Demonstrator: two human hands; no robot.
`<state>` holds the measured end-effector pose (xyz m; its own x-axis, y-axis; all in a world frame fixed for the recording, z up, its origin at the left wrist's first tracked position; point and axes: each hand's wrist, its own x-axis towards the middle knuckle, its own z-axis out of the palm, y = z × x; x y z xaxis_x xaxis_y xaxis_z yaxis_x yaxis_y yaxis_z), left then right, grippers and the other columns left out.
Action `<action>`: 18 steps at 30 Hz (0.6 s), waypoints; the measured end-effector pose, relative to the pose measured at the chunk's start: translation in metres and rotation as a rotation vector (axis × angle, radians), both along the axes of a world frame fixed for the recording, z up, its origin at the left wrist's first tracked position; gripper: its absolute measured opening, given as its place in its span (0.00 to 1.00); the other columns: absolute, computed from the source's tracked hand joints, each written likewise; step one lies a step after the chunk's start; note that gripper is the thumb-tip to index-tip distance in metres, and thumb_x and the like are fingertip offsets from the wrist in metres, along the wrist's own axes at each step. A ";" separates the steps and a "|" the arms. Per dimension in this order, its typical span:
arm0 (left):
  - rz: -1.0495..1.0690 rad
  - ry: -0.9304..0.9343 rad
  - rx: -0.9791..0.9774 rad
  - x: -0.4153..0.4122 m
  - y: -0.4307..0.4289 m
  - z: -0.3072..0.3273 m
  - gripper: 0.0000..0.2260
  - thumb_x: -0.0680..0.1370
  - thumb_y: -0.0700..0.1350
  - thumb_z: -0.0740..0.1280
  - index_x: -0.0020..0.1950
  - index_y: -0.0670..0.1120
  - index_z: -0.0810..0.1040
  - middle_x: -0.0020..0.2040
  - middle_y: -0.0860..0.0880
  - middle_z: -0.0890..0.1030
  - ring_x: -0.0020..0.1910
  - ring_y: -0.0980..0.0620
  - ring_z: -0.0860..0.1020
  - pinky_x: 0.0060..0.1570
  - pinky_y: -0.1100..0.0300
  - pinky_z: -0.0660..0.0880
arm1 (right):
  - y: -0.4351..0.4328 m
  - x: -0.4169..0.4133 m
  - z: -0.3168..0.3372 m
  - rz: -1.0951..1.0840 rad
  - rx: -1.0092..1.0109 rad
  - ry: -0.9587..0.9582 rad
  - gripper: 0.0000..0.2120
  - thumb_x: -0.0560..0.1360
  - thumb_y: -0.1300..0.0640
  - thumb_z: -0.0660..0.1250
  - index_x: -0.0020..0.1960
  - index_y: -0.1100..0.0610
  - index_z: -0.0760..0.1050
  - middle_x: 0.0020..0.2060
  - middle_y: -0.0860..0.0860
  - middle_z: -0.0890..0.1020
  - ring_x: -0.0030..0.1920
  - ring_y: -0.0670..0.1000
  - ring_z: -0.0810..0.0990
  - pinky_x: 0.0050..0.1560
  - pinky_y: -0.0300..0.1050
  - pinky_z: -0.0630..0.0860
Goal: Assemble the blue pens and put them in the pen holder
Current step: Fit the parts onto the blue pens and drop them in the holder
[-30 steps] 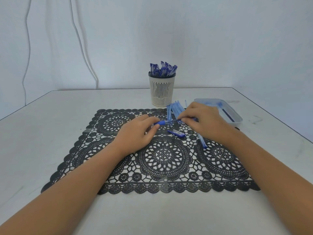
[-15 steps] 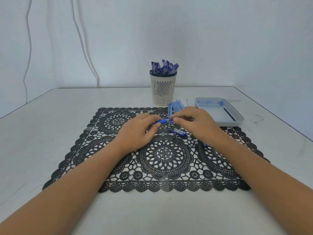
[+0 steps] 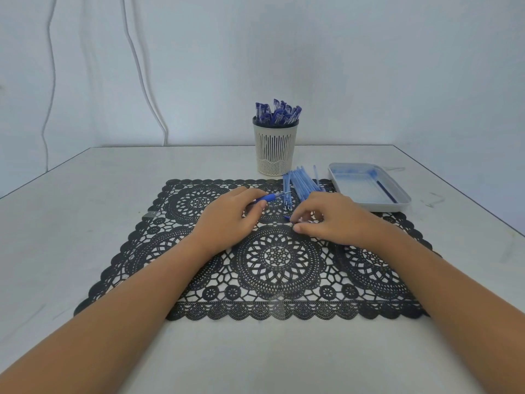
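Note:
My left hand (image 3: pixel 227 217) holds a blue pen (image 3: pixel 268 197) whose tip end points right, above the black lace mat (image 3: pixel 199 280). My right hand (image 3: pixel 326 220) rests on the mat with its fingers curled over a blue pen cap (image 3: pixel 287 218), pinching it; most of the cap is hidden. A pile of pale blue pen barrels (image 3: pixel 299 183) lies just behind the hands. The white slotted pen holder (image 3: pixel 275 149) stands behind the mat, filled with several capped blue pens (image 3: pixel 278 112).
A shallow pale tray (image 3: pixel 369 186) with one dark refill in it sits at the right, behind the mat. The white table's edges run close at left and right. White cables hang on the wall behind.
My right hand has let go of the pen's right end and dropped down to the cap on the mat. The left hand keeps the pen, now lifted a little.

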<state>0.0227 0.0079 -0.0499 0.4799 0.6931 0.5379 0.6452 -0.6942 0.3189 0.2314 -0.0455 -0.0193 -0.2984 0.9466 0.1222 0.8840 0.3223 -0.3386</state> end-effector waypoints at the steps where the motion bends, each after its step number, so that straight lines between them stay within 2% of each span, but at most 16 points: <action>1: 0.002 0.003 -0.002 0.000 0.000 0.000 0.17 0.77 0.53 0.55 0.59 0.50 0.76 0.46 0.53 0.78 0.41 0.56 0.74 0.41 0.59 0.73 | 0.000 -0.001 -0.001 -0.002 0.001 -0.041 0.06 0.74 0.47 0.66 0.50 0.43 0.78 0.44 0.42 0.76 0.44 0.42 0.72 0.55 0.49 0.70; 3: 0.003 0.009 -0.005 0.000 0.000 0.000 0.17 0.77 0.54 0.55 0.59 0.50 0.76 0.46 0.53 0.78 0.42 0.56 0.74 0.41 0.60 0.73 | 0.000 -0.004 -0.002 0.004 0.016 -0.053 0.05 0.74 0.49 0.66 0.50 0.45 0.78 0.43 0.41 0.76 0.43 0.42 0.72 0.53 0.47 0.71; 4: 0.002 0.010 -0.003 0.000 0.001 0.000 0.16 0.77 0.54 0.55 0.59 0.50 0.76 0.46 0.53 0.78 0.42 0.56 0.74 0.40 0.60 0.73 | 0.000 -0.005 -0.001 0.008 0.022 0.002 0.04 0.74 0.50 0.66 0.49 0.46 0.78 0.41 0.40 0.77 0.42 0.41 0.73 0.51 0.43 0.71; 6: -0.005 0.010 0.001 0.000 0.002 -0.001 0.14 0.78 0.52 0.57 0.59 0.49 0.76 0.47 0.52 0.79 0.41 0.56 0.74 0.40 0.61 0.71 | -0.001 -0.006 0.000 -0.022 0.036 0.202 0.02 0.74 0.54 0.66 0.46 0.48 0.76 0.40 0.42 0.78 0.42 0.41 0.75 0.44 0.34 0.71; 9: -0.012 0.010 -0.002 0.000 0.002 -0.002 0.13 0.79 0.50 0.59 0.59 0.49 0.76 0.47 0.53 0.79 0.41 0.57 0.73 0.40 0.63 0.69 | 0.000 -0.005 0.001 -0.120 0.064 0.561 0.03 0.73 0.58 0.68 0.46 0.52 0.76 0.39 0.47 0.82 0.41 0.44 0.79 0.41 0.30 0.73; 12: -0.026 0.014 -0.003 0.000 0.001 -0.001 0.16 0.77 0.54 0.56 0.59 0.49 0.76 0.47 0.54 0.78 0.40 0.58 0.73 0.40 0.63 0.70 | 0.000 -0.008 0.001 -0.151 0.046 0.784 0.04 0.73 0.61 0.68 0.47 0.55 0.77 0.37 0.50 0.83 0.35 0.41 0.80 0.34 0.24 0.70; 14: -0.033 0.014 0.001 0.000 0.002 -0.002 0.17 0.77 0.54 0.55 0.59 0.49 0.76 0.45 0.55 0.77 0.39 0.61 0.72 0.38 0.64 0.69 | 0.000 -0.011 0.000 -0.143 0.034 0.837 0.04 0.73 0.61 0.68 0.47 0.55 0.77 0.37 0.50 0.84 0.33 0.40 0.80 0.35 0.26 0.71; 18: -0.044 0.005 0.012 0.001 0.003 -0.002 0.17 0.77 0.54 0.55 0.59 0.50 0.76 0.44 0.57 0.76 0.39 0.61 0.71 0.38 0.66 0.67 | 0.000 -0.013 -0.002 -0.150 0.037 0.841 0.04 0.73 0.60 0.68 0.44 0.51 0.77 0.38 0.50 0.85 0.39 0.45 0.82 0.46 0.37 0.76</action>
